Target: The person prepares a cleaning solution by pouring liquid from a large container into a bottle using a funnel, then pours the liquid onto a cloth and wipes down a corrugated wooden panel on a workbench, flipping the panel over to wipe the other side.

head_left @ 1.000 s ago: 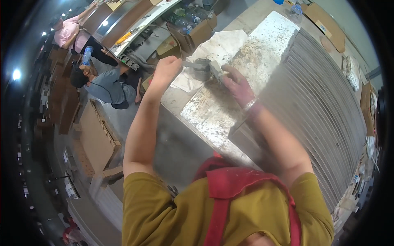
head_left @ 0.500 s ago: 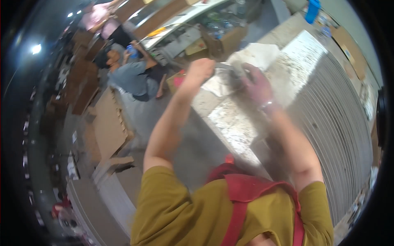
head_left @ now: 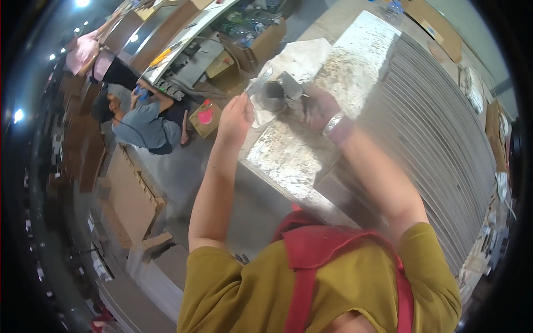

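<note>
In the head view both bare forearms rise from the lower edge, out of mustard-yellow sleeves with a red apron strap between them, and reach up toward the middle of the picture over a speckled, paint-flecked worktable [head_left: 288,161]. The left arm is bent at the elbow and lifted steeply; the left hand [head_left: 236,117] is closed, its fingers pinched on the lower end of a thin, flat, pale strip [head_left: 259,83] that slants up and to the right from the fingertips. The right arm stretches out longer and lower, with a watch or band at the wrist; the right hand [head_left: 317,108] is blurred, so whether its fingers are apart or clamped on anything cannot be told. Just beside it, to the left, sits a small grey metal piece [head_left: 280,93], folded or box-like, whose exact shape is smeared by motion; it seems to touch the right hand's fingers, though the contact is unclear. The strip's upper end lies near that grey piece, above a crumpled white sheet [head_left: 302,55] on the table. To the right a stack of grey ribbed sheets [head_left: 438,144] fills the bench. At upper left a seated person in a grey shirt [head_left: 141,125] is well apart from the hands.
</note>
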The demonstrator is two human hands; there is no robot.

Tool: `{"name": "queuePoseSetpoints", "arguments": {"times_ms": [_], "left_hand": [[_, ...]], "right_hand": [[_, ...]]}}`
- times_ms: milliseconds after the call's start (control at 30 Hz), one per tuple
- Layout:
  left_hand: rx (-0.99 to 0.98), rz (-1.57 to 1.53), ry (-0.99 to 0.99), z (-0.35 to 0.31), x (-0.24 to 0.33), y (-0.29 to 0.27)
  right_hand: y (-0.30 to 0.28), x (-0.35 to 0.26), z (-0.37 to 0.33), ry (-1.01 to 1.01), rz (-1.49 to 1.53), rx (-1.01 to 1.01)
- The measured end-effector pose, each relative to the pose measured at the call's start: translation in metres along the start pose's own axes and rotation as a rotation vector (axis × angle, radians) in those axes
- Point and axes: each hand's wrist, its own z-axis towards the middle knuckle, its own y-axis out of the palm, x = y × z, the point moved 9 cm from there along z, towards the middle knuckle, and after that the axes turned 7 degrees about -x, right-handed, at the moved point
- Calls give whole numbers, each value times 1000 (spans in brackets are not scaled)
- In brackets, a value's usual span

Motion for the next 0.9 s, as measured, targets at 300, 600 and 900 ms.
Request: {"name": "queuePoseSetpoints", "arguments": {"times_ms": [300, 600, 900], "left_hand": [[124, 95, 96, 10, -20, 4], [171, 607, 220, 4, 22, -12], [103, 1852, 441, 18, 49, 69]], "right_hand": [[-10, 3, -17, 60, 240, 36], [9, -21, -20, -259, -366, -184], [-9, 0, -24, -55, -36, 126]]}}
